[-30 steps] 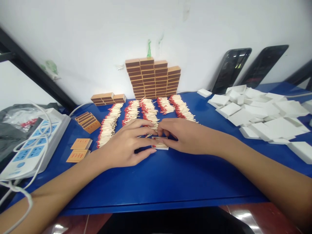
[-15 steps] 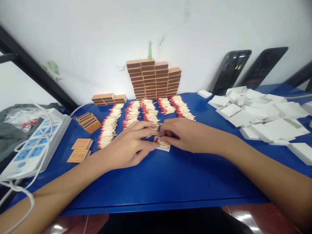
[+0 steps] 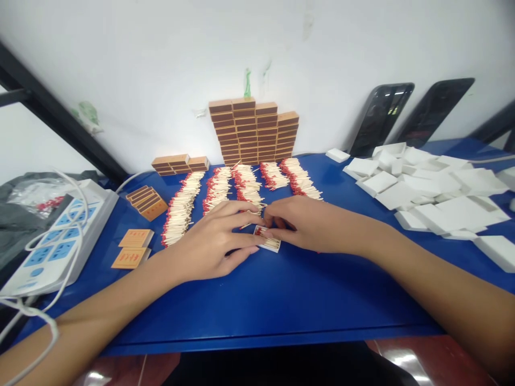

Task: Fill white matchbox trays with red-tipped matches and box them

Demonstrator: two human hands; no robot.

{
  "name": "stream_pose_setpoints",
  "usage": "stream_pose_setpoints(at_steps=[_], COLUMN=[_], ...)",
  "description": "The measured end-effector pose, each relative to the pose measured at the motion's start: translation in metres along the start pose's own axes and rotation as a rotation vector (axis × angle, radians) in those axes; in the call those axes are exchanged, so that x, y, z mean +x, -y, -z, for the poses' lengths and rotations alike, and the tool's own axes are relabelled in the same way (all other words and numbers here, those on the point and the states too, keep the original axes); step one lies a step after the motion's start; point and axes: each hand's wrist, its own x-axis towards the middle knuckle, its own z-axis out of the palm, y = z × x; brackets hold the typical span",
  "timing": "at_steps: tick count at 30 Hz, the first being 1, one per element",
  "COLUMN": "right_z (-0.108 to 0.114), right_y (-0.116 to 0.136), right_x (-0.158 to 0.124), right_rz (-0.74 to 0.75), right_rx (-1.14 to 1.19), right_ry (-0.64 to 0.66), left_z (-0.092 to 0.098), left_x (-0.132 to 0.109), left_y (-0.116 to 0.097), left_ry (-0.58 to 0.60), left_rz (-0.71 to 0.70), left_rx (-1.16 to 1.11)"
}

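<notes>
A small white matchbox tray (image 3: 272,244), partly filled with red-tipped matches, lies on the blue tabletop between my hands. My left hand (image 3: 219,236) is open, its fingers stretched out and apart beside the tray's left end. Its thumb tip is at the tray's near left corner; whether it touches is hard to tell. Curled over the tray's far side is my right hand (image 3: 308,222), with its thumb over the matches and its fingertips drawn in. What those fingertips hold, if anything, is hidden. Just beyond the hands lie rows of loose matches (image 3: 245,182), partly covered by them.
Stacked matchboxes (image 3: 255,131) stand against the wall, with a lower row (image 3: 181,162) to their left. Orange matchboxes (image 3: 132,257) lie at the left near a white power strip (image 3: 60,241) and its cable. White empty trays (image 3: 430,185) are heaped at right, before two dark panels (image 3: 382,118).
My left thumb has shifted slightly down, away from the tray's edge. The right thumb has moved slightly left and down over the matches. The tray stays in place.
</notes>
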Motion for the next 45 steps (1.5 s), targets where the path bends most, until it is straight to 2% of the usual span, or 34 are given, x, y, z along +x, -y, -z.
stream_pose_setpoints(at_steps=[6, 12, 15, 19, 23, 28, 37, 45], right_z=[0.007, 0.022, 0.018, 0.006, 0.002, 0.009, 0.008, 0.005], right_y=[-0.003, -0.032, -0.044, -0.048, -0.052, -0.062, -0.069, -0.074], right_x=[0.003, 0.008, 0.012, 0.017, 0.02, 0.018, 0.027, 0.036], right_rz=[-0.025, -0.153, -0.086, 0.007, -0.045, -0.082, -0.074, -0.046], right_rx=[-0.012, -0.196, -0.231, -0.197, -0.261, -0.353, -0.541, -0.611], right_ry=[0.018, -0.18, -0.183, -0.188, -0.197, -0.203, -0.346, -0.291], left_z=[0.001, -0.001, -0.002, -0.002, -0.001, -0.003, -0.005, -0.005], left_x=[0.002, 0.003, 0.002, 0.001, 0.001, 0.0, -0.002, -0.001], left_y=[-0.005, -0.003, 0.0, 0.0, -0.002, 0.0, 0.004, 0.004], left_ry=[-0.002, -0.054, -0.049, -0.037, -0.025, -0.041, -0.051, -0.044], left_rz=[0.031, 0.114, 0.146, 0.141, 0.145, 0.152, 0.122, 0.115], left_rx=[-0.027, 0.063, 0.122, 0.14, 0.101, 0.088, 0.091, 0.09])
